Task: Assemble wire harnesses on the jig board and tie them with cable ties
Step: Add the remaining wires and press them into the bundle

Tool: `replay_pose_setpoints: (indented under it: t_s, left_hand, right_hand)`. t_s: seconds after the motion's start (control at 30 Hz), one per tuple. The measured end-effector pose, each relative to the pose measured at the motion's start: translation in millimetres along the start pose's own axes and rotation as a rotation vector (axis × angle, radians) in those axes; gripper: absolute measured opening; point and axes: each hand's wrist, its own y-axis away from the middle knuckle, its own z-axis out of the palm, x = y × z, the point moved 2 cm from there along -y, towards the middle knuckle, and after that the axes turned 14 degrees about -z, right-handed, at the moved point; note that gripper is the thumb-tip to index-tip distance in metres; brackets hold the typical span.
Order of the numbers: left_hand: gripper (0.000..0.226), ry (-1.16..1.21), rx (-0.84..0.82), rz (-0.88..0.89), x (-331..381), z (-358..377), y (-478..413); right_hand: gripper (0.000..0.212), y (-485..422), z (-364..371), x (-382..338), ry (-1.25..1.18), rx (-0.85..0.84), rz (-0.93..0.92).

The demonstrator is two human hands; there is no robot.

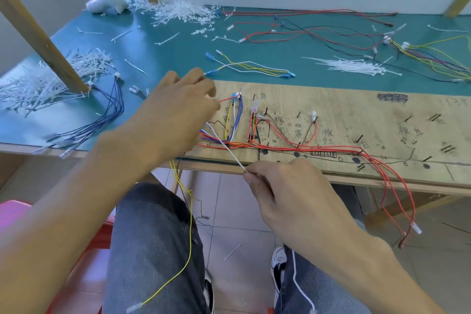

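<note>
Heaps of white plastic cable ties (38, 89) lie far left on the teal table mat (178, 53). Left hand (175, 109) hovers over the left end of the plywood jig board (356, 115), fingers curled beside a short red wire (225, 100); whether they grip it I cannot tell. Right hand (293, 186) pinches a thin white wire (226, 146) between thumb and forefinger at the board's front edge. Long red harness wires (344, 147) run along the board and drape off rightward.
</note>
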Motion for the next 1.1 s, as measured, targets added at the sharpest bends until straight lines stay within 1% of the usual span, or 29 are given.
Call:
replay_pose_setpoints:
  t_s: [0.03, 0.1, 0.17, 0.23, 0.37, 0.47, 0.57, 0.7, 0.93, 1.1]
  left_hand:
    - [0.04, 0.067, 0.031, -0.026, 8.6, -2.3, 12.3]
    - [0.035, 0.227, 0.025, -0.072, 27.2, -4.9, 39.0]
    - [0.043, 0.357, -0.021, -0.102, 41.0, -2.6, 63.5]
    - [0.054, 0.424, -0.014, -0.12, 46.0, 3.0, 78.6]
    - [0.07, 0.371, 0.002, -0.116, 50.8, 11.5, 85.1]
    - [0.073, 0.331, -0.023, -0.143, 58.6, 15.4, 86.9]
    - [0.074, 0.28, -0.017, -0.181, 69.5, 17.8, 89.9]
    - [0.079, 0.319, 0.029, -0.254, 74.9, 22.2, 92.5]
    - [0.07, 0.314, 0.077, -0.266, 75.9, 25.2, 92.4]
    - [0.068, 0.323, 0.078, -0.279, 73.6, 27.2, 92.1]
  right_hand:
    - [0.033, 1.8, -1.8, 2.1, -0.014, 0.001, 0.007]
    - [0.03, 5.4, -4.8, 5.9, -0.044, 0.02, 0.02]
    - [0.029, 9.6, -7.0, 11.2, -0.067, 0.037, 0.029]
    - [0.029, 13.6, -9.6, 18.0, -0.083, 0.048, 0.039]
    - [0.021, 22.9, -18.6, 33.7, -0.126, 0.122, 0.062]
    - [0.014, 28.2, -27.9, 46.3, -0.132, 0.18, 0.08]
    - [0.016, 30.8, -40.2, 64.8, -0.075, 0.214, 0.12]
    - [0.015, 29.5, -54.5, 89.1, 0.034, 0.246, 0.187]
    - [0.016, 35.4, -66.5, 99.4, 0.055, 0.306, 0.18]
    - [0.02, 42.1, -83.1, 114.0, 0.043, 0.3, 0.244]
